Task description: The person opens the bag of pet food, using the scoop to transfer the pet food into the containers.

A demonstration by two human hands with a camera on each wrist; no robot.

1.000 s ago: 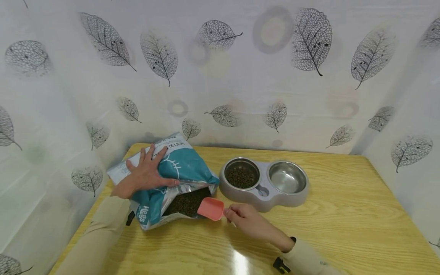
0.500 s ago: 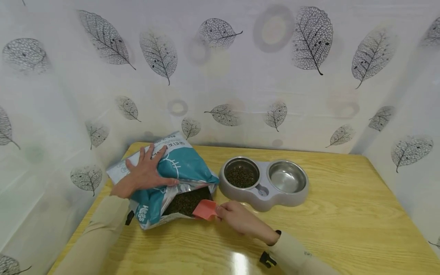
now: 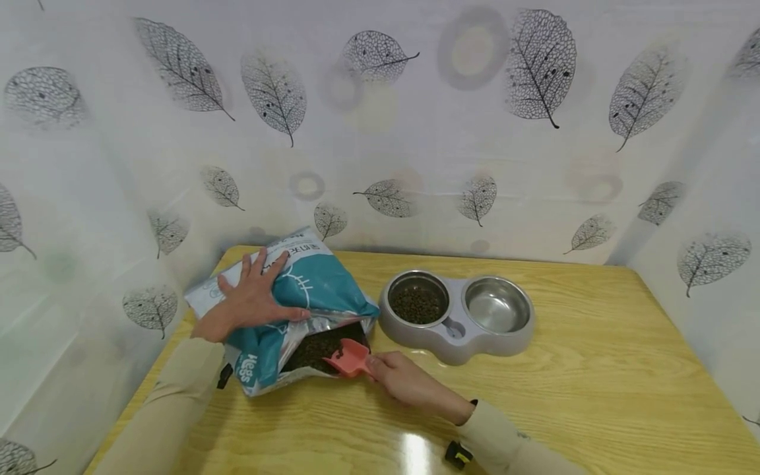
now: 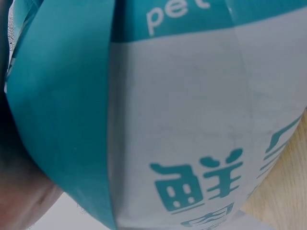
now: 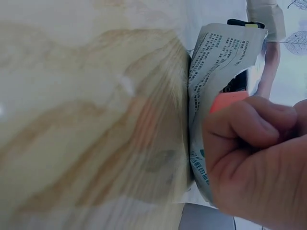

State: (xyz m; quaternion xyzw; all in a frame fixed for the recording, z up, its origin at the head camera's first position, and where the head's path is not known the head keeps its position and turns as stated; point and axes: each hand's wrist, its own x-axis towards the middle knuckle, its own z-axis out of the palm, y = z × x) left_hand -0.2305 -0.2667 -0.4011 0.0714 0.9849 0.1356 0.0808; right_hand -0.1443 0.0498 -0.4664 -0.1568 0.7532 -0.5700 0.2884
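Note:
On the left of the table lies a teal and white pet food bag (image 3: 323, 280), its mouth toward me and brown kibble (image 3: 309, 353) showing inside. My left hand (image 3: 252, 300) rests spread on top of the bag, thumb along the opening's upper edge. The left wrist view is filled by the bag's printed side (image 4: 177, 105). My right hand (image 3: 406, 379) grips the handle of a coral-pink scoop (image 3: 351, 358), whose blade is at the bag's mouth with a few kibbles on it. In the right wrist view, curled fingers (image 5: 254, 122) cover most of the scoop.
A grey double feeder (image 3: 457, 343) stands right of the bag. Its left steel bowl (image 3: 417, 303) has kibble in it; the right steel bowl (image 3: 497, 305) shows a bare shiny bottom. The wooden table (image 3: 605, 369) meets a leaf-patterned curtain (image 3: 415, 132) at the back.
My right hand has moved left, carrying the scoop from beside the bag into its mouth. The scoop has tilted and now shows kibble on it. My left hand and the bag stay put.

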